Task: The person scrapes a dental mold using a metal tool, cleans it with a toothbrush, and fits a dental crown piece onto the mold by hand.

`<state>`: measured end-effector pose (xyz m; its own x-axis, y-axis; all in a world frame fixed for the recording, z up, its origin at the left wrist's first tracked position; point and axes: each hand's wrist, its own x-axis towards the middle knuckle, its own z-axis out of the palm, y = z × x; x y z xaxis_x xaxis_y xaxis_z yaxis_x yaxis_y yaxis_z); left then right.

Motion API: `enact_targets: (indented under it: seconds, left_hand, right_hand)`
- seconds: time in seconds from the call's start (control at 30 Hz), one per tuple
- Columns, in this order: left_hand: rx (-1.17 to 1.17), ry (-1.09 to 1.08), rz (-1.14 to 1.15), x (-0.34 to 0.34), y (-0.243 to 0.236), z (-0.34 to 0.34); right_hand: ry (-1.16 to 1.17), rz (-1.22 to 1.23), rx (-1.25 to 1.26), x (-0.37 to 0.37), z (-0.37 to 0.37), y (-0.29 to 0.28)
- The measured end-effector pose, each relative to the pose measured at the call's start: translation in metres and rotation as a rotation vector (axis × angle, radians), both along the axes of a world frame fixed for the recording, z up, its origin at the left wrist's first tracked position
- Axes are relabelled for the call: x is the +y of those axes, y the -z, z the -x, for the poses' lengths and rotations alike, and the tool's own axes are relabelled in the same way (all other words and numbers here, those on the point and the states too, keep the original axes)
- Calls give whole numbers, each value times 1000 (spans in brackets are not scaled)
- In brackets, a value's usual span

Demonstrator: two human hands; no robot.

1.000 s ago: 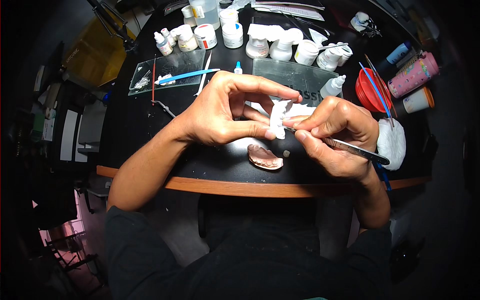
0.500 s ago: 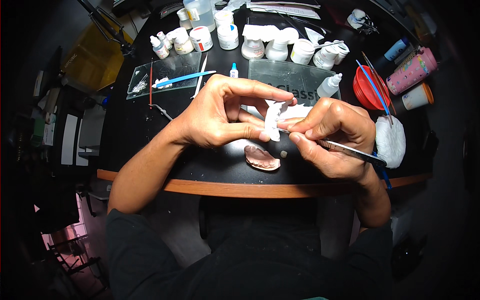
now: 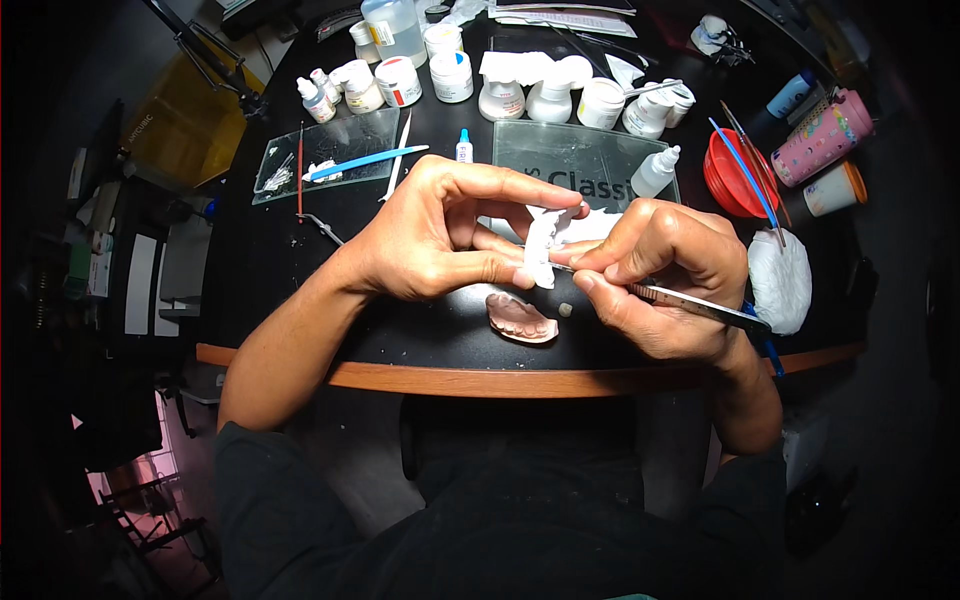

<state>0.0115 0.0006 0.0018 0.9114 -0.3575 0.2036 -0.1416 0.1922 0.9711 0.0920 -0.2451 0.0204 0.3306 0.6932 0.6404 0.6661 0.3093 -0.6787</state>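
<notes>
Across the far side of the desk (image 3: 420, 340) stands a row of lidded jars (image 3: 398, 80), with a larger clear container (image 3: 393, 32) behind them. A glass slab (image 3: 380, 135) at left carries a blue stick (image 3: 365, 163), which lies across it; a darker glass plate (image 3: 530, 140) sits beyond the hands, partly covered by white paper and by the fingers. A dropper bottle (image 3: 655, 175) stands on its right part, just beyond the right hand (image 3: 685, 265). To the right are a red bowl (image 3: 722, 190), a white pad (image 3: 782, 290) and a pink tumbler (image 3: 825, 140). On the near side, below the hands, lie a pinkish dental cast (image 3: 520, 320) and, just beside it, a small pale piece (image 3: 565, 310).

The left hand (image 3: 425, 235) arches sideways, its grip clamped on a white dental model (image 3: 540, 250) raised above the desk. The right grip is closed around a slim metal instrument (image 3: 695, 302), its tip meeting the model's right side.
</notes>
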Motion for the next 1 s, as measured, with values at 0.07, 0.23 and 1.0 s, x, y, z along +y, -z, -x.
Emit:
enact_targets:
  seconds: [0.07,0.23,1.0]
  left_hand:
    - [12,8,2,1,0,0]
    - [0,12,-4,1,0,0]
    - [-423,-139,-637,12,-14,-6]
  right_hand:
    - [-18,15,-39,0,0,0]
    - [25,-1,20,0,2,2]
    - [88,285,102,-7,-3,-4]
